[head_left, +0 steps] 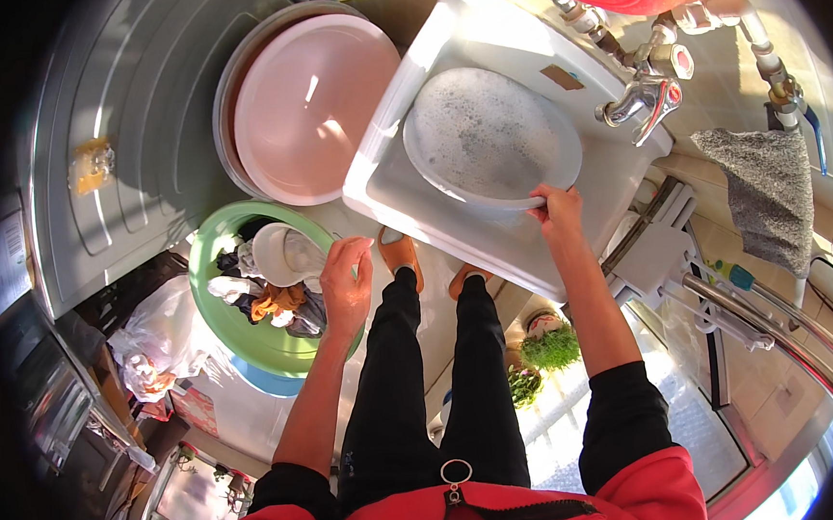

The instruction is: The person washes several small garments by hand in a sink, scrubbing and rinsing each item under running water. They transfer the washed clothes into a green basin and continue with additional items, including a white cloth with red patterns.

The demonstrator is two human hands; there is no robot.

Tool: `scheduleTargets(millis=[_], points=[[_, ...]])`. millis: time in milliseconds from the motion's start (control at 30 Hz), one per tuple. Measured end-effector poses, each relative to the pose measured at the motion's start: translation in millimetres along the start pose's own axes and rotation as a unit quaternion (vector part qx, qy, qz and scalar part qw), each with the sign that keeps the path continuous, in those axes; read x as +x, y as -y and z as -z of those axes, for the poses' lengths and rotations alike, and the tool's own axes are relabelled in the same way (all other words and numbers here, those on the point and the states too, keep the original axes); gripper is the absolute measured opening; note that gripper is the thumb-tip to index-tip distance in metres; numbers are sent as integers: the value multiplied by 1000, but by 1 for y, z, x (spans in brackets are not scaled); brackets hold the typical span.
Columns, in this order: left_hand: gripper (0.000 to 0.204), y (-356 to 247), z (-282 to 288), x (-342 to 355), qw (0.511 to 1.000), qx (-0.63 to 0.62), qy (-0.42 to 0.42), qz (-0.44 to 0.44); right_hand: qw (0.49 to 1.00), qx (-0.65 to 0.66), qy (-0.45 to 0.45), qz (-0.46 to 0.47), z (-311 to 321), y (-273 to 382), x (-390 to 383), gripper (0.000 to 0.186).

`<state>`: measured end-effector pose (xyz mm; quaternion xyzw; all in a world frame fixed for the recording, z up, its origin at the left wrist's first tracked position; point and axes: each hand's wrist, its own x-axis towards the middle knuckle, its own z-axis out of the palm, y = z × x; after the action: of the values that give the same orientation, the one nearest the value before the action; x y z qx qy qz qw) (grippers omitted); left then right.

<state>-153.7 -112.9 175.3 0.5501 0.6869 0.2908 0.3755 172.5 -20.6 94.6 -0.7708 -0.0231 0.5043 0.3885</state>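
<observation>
A white oval basin (563, 143) filled with sudsy water sits inside the white sink (403, 198). My right hand (558, 213) grips its near rim, fingers and thumb closed over the edge. My left hand (346, 282) hangs in the air by the right side of a green basin (209, 308), loosely open, with nothing visible in it. Inside the green basin are crumpled clothes (279, 303), dark, white and orange, and a small white tub (276, 250) with pale cloth in it.
A chrome faucet (642, 104) reaches over the sink's right side. Stacked pink basins (314, 112) stand left of the sink, beside a grey appliance (135, 106). A grey cloth (764, 187) hangs at the right. Plastic bags (166, 340) and green potted plants (548, 349) are lower down.
</observation>
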Motion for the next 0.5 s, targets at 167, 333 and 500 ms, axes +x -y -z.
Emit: scheduleTargets(millis=[167,333,500], points=[[14,-67,-14,34,997,19,-3,-81,999,-9,23,-29,4,26,18,19],[16,-109,-15,61,988,22,-15,-154,991,35,76,-100,44,22,27,7],[26,-153,-23,82,978,15,-11,-209,923,202,171,-280,86,-16,23,7]])
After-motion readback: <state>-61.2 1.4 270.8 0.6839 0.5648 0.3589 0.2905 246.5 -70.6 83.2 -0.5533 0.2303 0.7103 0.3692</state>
